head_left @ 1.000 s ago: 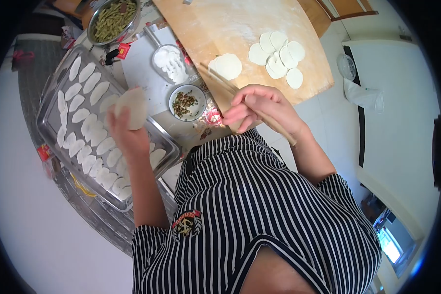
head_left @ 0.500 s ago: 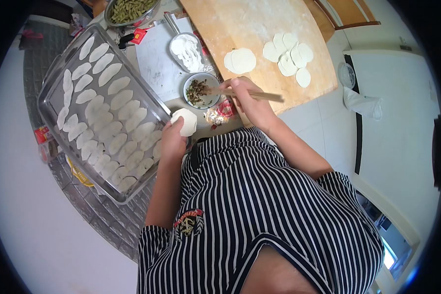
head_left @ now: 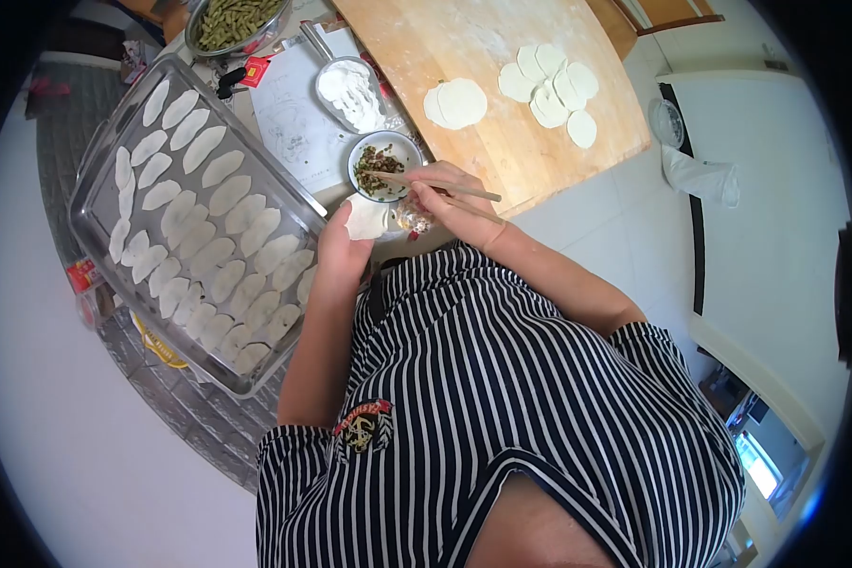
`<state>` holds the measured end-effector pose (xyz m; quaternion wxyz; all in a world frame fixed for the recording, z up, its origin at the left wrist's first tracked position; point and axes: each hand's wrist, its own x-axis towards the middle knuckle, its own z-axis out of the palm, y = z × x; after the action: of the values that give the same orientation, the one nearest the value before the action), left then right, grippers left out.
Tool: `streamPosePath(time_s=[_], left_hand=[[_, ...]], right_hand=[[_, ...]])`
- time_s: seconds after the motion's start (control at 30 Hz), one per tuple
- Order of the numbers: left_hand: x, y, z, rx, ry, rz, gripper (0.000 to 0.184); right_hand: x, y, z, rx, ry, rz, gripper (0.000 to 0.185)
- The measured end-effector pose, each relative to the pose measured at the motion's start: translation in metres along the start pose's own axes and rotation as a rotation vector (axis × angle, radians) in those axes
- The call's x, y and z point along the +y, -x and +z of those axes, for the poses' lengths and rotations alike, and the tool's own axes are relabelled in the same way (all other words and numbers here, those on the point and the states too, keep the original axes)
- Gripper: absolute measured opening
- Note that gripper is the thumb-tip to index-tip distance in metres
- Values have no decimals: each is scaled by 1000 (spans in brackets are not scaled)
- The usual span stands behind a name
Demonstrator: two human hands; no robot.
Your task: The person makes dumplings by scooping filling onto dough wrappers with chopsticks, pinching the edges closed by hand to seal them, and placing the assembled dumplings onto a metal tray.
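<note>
My left hand (head_left: 343, 244) holds a round dumpling wrapper (head_left: 366, 219), just below a bowl (head_left: 415, 151) of chopped filling (head_left: 379, 163). In my right hand (head_left: 448, 196) is a pair of chopsticks (head_left: 469, 189); their tips reach into the filling. Left of my left hand lies a metal tray (head_left: 289, 175) with rows of folded dumplings (head_left: 229, 196). On the wooden board (head_left: 530, 161) are two overlapping wrappers (head_left: 462, 103) and a spread pile of more wrappers (head_left: 549, 85).
A metal scoop of white flour (head_left: 352, 93) lies beyond the bowl on a printed sheet (head_left: 293, 123). Farther back stands a metal bowl of green pods (head_left: 232, 24). A red packet (head_left: 255, 71) lies beside the tray. At the right are a chair and a white plastic bag (head_left: 701, 180).
My right hand has moved down and left, and the chopstick tips now reach farther into the filling. The wrapper in my left hand has come closer to the bowl.
</note>
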<state>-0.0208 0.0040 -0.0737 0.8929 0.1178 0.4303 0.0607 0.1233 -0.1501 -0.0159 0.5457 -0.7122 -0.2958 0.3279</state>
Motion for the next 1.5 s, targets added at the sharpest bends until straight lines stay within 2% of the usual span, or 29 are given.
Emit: streamPosePath(time_s=[0.27,0.5,0.57,0.6,0.67,0.7,0.8,0.93,1.0,1.03,1.07,1.13,1.27,1.33,1.37,1.43,1.47,1.5], left_hand=[[0,-9,11,217,-16,24,37],[4,-9,18,290,-4,18,36],[3,-12,15,301,23,28,36],[3,-13,12,300,21,25,36],[4,-14,11,296,108,-11,37],[3,-13,10,294,107,-13,37],[3,-5,20,321,79,-7,38],[0,-6,15,317,124,2,38],[-2,-10,10,306,110,12,38],[-2,-9,10,274,92,-1,38],[-2,-7,8,242,73,-13,39],[-1,-5,6,230,65,-18,38],[-1,-3,-3,177,86,0,35],[2,1,-5,181,113,39,34],[4,6,-3,187,139,79,34],[7,17,4,105,131,111,34],[11,22,9,20,123,140,34],[14,25,13,18,122,144,34]], right_hand=[[9,8,5,27,42,129,24],[5,21,-6,-34,141,18,24],[13,23,-8,-76,415,-539,24],[15,25,-8,-73,417,-537,24],[8,26,-10,-240,577,-681,23],[5,24,-10,-263,462,-709,24],[-10,20,-23,-386,496,-739,20],[-12,27,-27,-361,426,-665,25],[-11,25,-26,-70,398,-599,20],[-10,21,-26,-17,389,-576,17],[-10,20,-24,-17,389,-578,17],[-11,17,-21,-49,374,-431,15],[-10,14,-20,-64,374,-443,16],[-5,7,-23,9,465,-601,27],[-3,5,-27,8,465,-603,27],[2,-2,-38,-238,570,-457,27],[3,-7,-39,-237,570,-461,27],[5,-14,-40,-263,688,-576,30]])
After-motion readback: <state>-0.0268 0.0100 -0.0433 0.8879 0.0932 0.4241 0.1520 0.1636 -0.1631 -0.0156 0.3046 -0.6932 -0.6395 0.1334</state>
